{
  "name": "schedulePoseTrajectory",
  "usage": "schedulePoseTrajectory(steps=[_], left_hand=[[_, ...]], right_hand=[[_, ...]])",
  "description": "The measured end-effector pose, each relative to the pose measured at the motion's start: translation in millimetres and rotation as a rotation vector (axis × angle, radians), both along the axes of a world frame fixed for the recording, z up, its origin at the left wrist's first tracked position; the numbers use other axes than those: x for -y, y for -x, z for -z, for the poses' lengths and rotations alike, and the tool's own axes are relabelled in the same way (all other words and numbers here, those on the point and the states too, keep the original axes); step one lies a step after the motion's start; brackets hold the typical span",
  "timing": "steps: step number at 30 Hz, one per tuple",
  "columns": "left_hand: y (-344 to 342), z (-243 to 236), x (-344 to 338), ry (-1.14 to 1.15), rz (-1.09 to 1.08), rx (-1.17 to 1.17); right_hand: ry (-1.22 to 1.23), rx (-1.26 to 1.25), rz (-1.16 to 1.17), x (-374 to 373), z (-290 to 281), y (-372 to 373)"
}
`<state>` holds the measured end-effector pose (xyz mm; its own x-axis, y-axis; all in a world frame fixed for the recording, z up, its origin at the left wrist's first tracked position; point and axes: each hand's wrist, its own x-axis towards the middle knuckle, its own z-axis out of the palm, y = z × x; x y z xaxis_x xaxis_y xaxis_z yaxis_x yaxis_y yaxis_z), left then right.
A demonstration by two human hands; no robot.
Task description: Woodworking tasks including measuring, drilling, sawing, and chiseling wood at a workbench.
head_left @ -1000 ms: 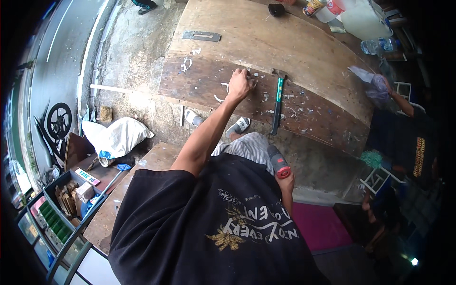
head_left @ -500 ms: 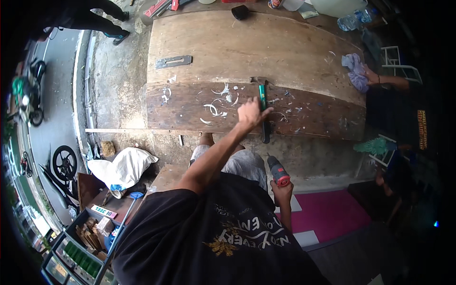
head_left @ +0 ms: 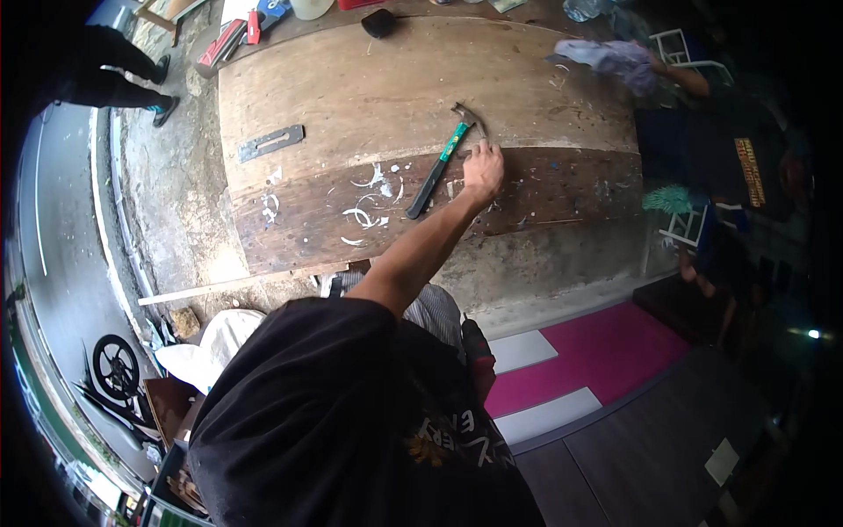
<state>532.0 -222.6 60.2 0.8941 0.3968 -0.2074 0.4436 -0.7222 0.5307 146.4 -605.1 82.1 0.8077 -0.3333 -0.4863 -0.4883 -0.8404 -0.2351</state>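
My left hand (head_left: pixel 484 170) is over the far part of the wooden workbench (head_left: pixel 351 75), its fingers curled down beside a claw hammer's head. Whatever lies under the fingertips is hidden. The claw hammer (head_left: pixel 442 169), with its green and black handle, lies slanted on the bench, head away from me. Low by my right side is a cordless drill (head_left: pixel 477 347), dark with some red, its bit pointing forward. My right hand holds it, mostly hidden behind my black shirt. A slotted grey metal plate (head_left: pixel 271 143) lies farther left on the bench.
Pale ring-shaped marks (head_left: pixel 360 215) spot the bench's darker near strip. At the far right another person moves a lilac cloth (head_left: pixel 606 57) over the bench. A black block (head_left: pixel 378 24) and red tools (head_left: pixel 233 39) sit along the far edge. A person stands at far left.
The hammer has shifted away from me and turned, its handle now slanting to the left. My left hand has moved from its handle to beside its head. The drill is more hidden by my shirt.
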Motion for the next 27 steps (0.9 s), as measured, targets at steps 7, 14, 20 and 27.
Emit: schedulePoseTrajectory(steps=[7,14,20,27], left_hand=[[-18,33,26,-0.102,0.042,0.15],[45,9,5,-0.077,0.149,0.071],[202,-22,-1,1.091,-0.474,0.205],[350,-81,-51,1.797,-1.026,0.498]], right_hand=[[-0.247,0.088,-0.086,-21,-66,-24],[-0.41,0.168,-0.172,-3,-64,-67],[-0.502,0.044,-0.285,-71,-100,-128],[-0.619,0.275,-1.024,-186,-148,-138]])
